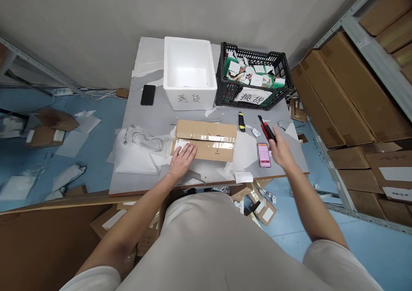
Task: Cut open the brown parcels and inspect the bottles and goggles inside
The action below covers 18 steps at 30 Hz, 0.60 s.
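Observation:
A taped cardboard box (pixel 206 149) lies flat near the table's front edge, with clear tape along its middle seam. My left hand (pixel 183 159) rests on the box's left end, fingers stretched over the cardboard. At the right, my right hand (pixel 279 147) is closed around a red and black cutter (pixel 266 128), its tip pointing away to the upper left. Below the cutter lies a phone with a pink screen (pixel 264 155). A yellow and black tool (pixel 241 122) sits just beyond the box's right end. Left of the box is a white plastic bag (pixel 137 153).
Behind the box stand a white foam bin (pixel 189 98) and a black crate (pixel 254 95) of small boxes. A black phone (pixel 148 95) lies at the left of the table (pixel 128 119). Shelving with large cartons (pixel 341 93) flanks the right; cardboard scraps litter the floor.

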Each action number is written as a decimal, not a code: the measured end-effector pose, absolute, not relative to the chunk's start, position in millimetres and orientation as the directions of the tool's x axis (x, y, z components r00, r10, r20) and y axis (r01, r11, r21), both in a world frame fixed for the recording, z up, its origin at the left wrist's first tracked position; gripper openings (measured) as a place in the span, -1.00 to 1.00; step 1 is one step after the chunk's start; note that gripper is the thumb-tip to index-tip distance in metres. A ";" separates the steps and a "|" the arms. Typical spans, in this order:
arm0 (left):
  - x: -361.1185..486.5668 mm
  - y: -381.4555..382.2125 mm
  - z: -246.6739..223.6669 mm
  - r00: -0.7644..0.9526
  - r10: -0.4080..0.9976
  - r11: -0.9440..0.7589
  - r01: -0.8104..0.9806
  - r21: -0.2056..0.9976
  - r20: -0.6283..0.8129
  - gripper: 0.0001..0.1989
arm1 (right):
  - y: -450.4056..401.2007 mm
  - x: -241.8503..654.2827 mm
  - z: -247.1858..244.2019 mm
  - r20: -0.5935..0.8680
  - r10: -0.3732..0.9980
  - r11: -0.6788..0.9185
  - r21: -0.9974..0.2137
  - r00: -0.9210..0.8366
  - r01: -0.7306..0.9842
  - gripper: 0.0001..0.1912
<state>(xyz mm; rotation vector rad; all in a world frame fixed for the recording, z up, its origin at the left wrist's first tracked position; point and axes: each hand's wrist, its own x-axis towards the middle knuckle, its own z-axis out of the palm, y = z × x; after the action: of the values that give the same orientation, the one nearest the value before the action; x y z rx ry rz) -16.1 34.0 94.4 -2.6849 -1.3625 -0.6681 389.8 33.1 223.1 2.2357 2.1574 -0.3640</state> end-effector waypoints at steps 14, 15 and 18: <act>-19.7 20.6 100.9 0.512 0.766 -0.594 0.796 0.122 0.388 -0.50 | 20.8 296.9 34.4 -0.442 0.807 -0.483 -0.112 0.391 0.869 -0.33; -19.4 19.8 101.2 0.509 0.767 -0.591 0.797 0.122 0.390 -0.51 | 19.7 297.9 30.7 -0.444 0.801 -0.491 -0.104 0.401 0.865 -0.34; -18.9 18.4 101.9 0.507 0.763 -0.590 0.800 0.110 0.400 -0.51 | 16.8 300.7 23.8 -0.454 0.792 -0.497 -0.090 0.409 0.863 -0.35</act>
<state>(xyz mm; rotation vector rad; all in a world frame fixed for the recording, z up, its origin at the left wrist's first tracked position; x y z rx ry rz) -18.9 18.4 101.9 -2.6489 -1.3774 -0.6347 300.7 16.8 23.8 2.5005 1.4810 -0.6721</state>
